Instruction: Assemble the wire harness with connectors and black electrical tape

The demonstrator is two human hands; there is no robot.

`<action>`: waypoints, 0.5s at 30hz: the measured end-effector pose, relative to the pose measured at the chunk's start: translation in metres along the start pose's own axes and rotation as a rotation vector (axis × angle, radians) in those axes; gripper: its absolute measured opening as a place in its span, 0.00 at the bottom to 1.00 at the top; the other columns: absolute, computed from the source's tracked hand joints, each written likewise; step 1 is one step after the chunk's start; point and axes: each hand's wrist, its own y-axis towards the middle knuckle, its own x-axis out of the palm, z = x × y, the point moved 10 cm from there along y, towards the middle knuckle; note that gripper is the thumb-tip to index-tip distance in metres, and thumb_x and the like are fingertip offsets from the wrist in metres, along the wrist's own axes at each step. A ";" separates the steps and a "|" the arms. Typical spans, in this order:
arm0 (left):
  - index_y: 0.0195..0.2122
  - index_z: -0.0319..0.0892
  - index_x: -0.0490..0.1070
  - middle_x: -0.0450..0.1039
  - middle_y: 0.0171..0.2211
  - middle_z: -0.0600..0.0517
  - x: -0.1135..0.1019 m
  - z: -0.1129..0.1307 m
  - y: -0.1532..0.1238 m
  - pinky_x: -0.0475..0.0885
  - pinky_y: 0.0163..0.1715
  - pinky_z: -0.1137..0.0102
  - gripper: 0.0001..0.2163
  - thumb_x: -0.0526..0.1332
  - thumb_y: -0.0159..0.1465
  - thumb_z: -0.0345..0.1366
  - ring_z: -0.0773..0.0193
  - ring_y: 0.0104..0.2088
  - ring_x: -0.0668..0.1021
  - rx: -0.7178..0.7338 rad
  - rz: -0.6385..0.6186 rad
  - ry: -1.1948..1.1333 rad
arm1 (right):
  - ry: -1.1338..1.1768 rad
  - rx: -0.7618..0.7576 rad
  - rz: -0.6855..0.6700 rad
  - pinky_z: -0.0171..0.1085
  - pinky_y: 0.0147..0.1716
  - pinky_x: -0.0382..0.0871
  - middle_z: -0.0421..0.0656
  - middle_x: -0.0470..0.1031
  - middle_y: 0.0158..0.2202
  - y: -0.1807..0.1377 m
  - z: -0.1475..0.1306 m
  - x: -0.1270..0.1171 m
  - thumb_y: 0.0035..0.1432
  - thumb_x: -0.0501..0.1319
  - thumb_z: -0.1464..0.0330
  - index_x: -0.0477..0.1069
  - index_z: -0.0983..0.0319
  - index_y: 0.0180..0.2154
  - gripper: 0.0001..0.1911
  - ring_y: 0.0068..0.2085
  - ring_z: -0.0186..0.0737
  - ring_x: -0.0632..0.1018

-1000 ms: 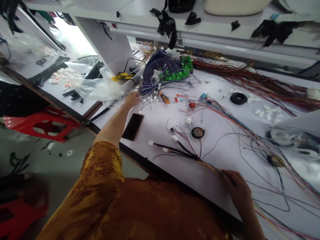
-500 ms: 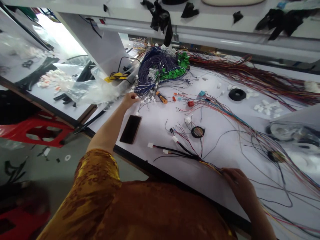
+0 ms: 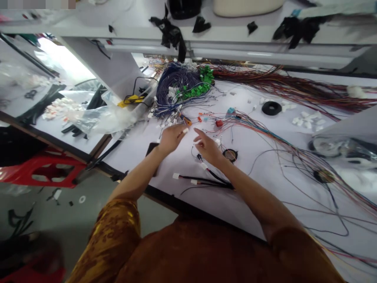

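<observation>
The left hand (image 3: 171,139) pinched a small, white, block-shaped plastic connector (image 3: 185,130) at its fingertips, above the pale, smooth worktop (image 3: 181,159). The right hand (image 3: 208,150) faced it, just apart, its index finger stretched out and the others curled; whether it gripped anything could not be told.

The connector could have slipped, I judged, since so little of it sat in the pinch; dropped, it might have been lost among similar white pieces. The right hand hung over fine, loose wires (image 3: 193,150), so a finger could have snagged one and dragged the black-sleeved cable bundle (image 3: 215,183) with it. The left forearm crossed a flat, dark, rectangular phone (image 3: 152,148), which a careless elbow might have nudged towards the edge.

Behind lay a springy coil of purple wires (image 3: 167,88) with glossy green plastic blocks (image 3: 191,92), an orange-and-black handled tool (image 3: 186,120) and a thick, matt black ring (image 3: 271,108).
</observation>
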 end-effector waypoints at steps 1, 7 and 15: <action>0.46 0.43 0.76 0.80 0.42 0.45 0.006 0.008 -0.004 0.73 0.46 0.61 0.12 0.55 0.70 0.39 0.53 0.43 0.80 0.024 -0.001 -0.043 | 0.032 0.005 -0.009 0.36 0.43 0.72 0.45 0.79 0.45 0.020 0.005 0.014 0.56 0.56 0.78 0.66 0.64 0.62 0.31 0.34 0.33 0.76; 0.55 0.45 0.66 0.75 0.52 0.44 0.025 -0.024 0.004 0.76 0.46 0.63 0.18 0.60 0.63 0.36 0.59 0.47 0.80 -0.048 -0.007 -0.426 | 0.114 0.044 0.099 0.37 0.45 0.71 0.44 0.80 0.38 0.058 0.034 0.018 0.57 0.56 0.78 0.78 0.65 0.41 0.14 0.38 0.37 0.77; 0.57 0.40 0.68 0.69 0.61 0.38 0.072 -0.118 0.082 0.64 0.65 0.57 0.24 0.62 0.58 0.35 0.51 0.63 0.71 -0.216 -0.015 -0.175 | 0.020 -0.345 -0.068 0.43 0.55 0.71 0.44 0.78 0.51 -0.005 -0.069 -0.012 0.63 0.52 0.75 0.76 0.58 0.53 0.22 0.51 0.42 0.78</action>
